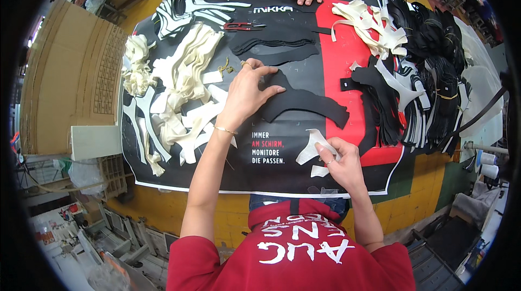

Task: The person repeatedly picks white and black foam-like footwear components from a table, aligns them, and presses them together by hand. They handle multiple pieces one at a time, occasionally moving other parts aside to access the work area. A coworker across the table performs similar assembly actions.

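Observation:
My left hand [249, 89] rests at the upper left end of a black curved cut fabric piece [304, 102] in the middle of the table. Its thumb and index finger are apart, touching or just over the black cloth; the other fingers are partly hidden. Closer to me, my right hand [345, 165] pinches the right edge of a white forked fabric piece [308, 151] between thumb and fingers. A small white scrap [319, 171] lies below that piece. Beyond my left hand is a stack of black curved strips [271, 44].
Cream fabric pieces [187, 63] are heaped on the left, with black-and-white pieces [179, 14] behind. Red thread snips [242, 27] lie at the far side. Black bundles [429, 36] crowd the right. Across the table, a co-worker's hand [309, 0] touches the edge. A cardboard box [70, 63] stands left.

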`<state>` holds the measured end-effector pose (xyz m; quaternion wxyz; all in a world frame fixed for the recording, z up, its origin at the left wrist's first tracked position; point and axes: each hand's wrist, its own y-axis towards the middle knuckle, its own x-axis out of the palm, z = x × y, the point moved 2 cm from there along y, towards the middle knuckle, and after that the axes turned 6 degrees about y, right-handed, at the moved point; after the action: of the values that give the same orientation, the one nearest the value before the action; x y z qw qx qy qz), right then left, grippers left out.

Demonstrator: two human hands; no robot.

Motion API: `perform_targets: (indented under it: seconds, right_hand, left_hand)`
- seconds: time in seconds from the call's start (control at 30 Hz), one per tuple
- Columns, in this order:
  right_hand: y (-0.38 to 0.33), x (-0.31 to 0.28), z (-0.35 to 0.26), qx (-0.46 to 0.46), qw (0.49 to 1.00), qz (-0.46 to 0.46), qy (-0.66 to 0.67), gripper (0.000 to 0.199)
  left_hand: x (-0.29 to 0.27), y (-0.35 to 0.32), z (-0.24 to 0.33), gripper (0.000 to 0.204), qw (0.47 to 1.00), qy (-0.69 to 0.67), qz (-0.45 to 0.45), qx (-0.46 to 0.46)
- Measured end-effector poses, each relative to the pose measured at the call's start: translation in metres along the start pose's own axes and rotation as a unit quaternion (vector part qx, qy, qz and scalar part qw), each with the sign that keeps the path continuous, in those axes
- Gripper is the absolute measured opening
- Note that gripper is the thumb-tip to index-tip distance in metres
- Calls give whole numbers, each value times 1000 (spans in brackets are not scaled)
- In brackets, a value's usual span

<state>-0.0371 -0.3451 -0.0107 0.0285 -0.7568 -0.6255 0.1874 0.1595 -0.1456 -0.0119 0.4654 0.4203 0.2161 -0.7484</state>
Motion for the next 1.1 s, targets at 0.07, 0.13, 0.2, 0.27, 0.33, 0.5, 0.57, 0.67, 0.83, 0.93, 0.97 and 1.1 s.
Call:
perform_targets:
  seconds: [0.07,0.13,0.2,0.27,0.33,0.5,0.57,0.67,0.83,0.93,0.97,1.1]
  right_hand:
    - [2,-2,1,-10,1000,-3,6,25]
    - [9,-8,5,31,998,-3,45,24]
    - [18,-15,8,59,995,-9,84,24]
    - [30,-23,9,49,999,-16,1,24]
    - [32,-30,7,-5,999,-34,4,25]
    - [29,-40,6,9,999,-48,-24,22]
    - [24,-40,7,11,998,-48,-33,22]
    - [17,-36,9,1,1000,-14,11,26]
    - [4,-35,5,-20,999,-24,23,26]
    - [0,-34,2,-21,998,-29,45,26]
    - [-1,-33,1,-10,998,-32,61,25]
    - [-4,-32,0,-24,998,-23,53,25]
  left_hand:
    - [1,-3,3,45,1000,-3,27,7]
    - [3,-6,6,40,998,4,64,20]
    - [6,-7,6,34,996,0,84,18]
    - [9,-8,5,27,994,-15,102,30]
    - [13,-8,1,20,991,-43,116,54]
    - [22,-11,-7,25,983,-45,157,79]
    - [23,-12,-4,27,972,-1,209,112]
    - [22,-15,3,30,965,64,221,124]
    - [17,-17,8,38,981,94,114,125]
    - [15,-14,5,40,989,63,96,98]
    - [16,-13,2,41,993,54,74,72]
    - [20,-15,1,42,983,84,131,98]
